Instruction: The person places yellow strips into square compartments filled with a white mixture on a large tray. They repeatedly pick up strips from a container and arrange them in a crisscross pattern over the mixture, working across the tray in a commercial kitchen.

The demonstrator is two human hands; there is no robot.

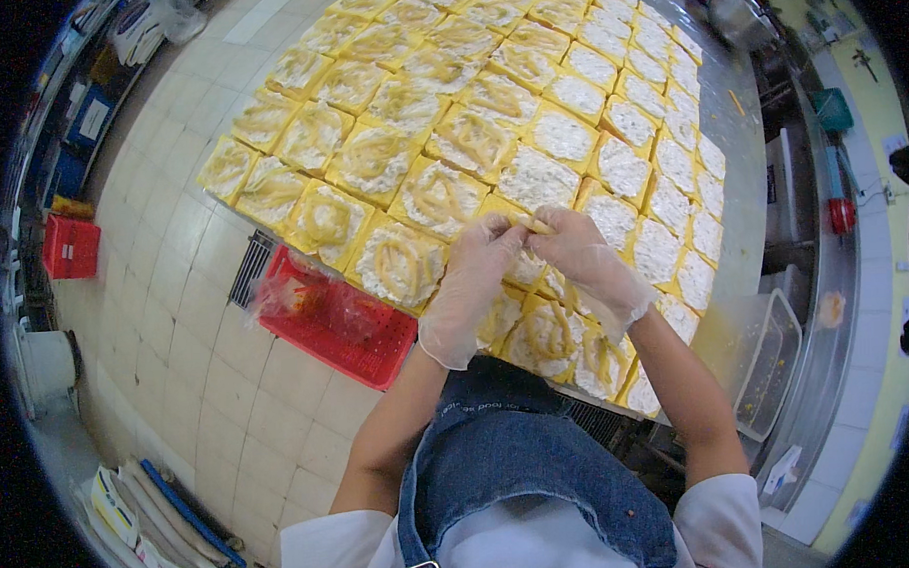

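Note:
My left hand (481, 273) and my right hand (585, 259), both in clear plastic gloves, come together over the middle of the table. Both sets of fingers are pinched on a pale yellow strip (535, 224) that spans the small gap between them. Beneath and around them lie rows of yellow square sheets spread with white filling. Those on the left, such as one sheet (402, 266) beside my left hand, carry pale yellow strips on the filling. Toward the right, one sheet (539, 176) and its neighbours show only white filling. My hands partly hide several squares.
A red plastic basket (372, 355) holding plastic bags sits left of the table, below its edge. The metal tabletop (738, 139) shows along the right. A translucent bin (768, 363) stands at right, and a smaller red crate (71, 247) is at far left.

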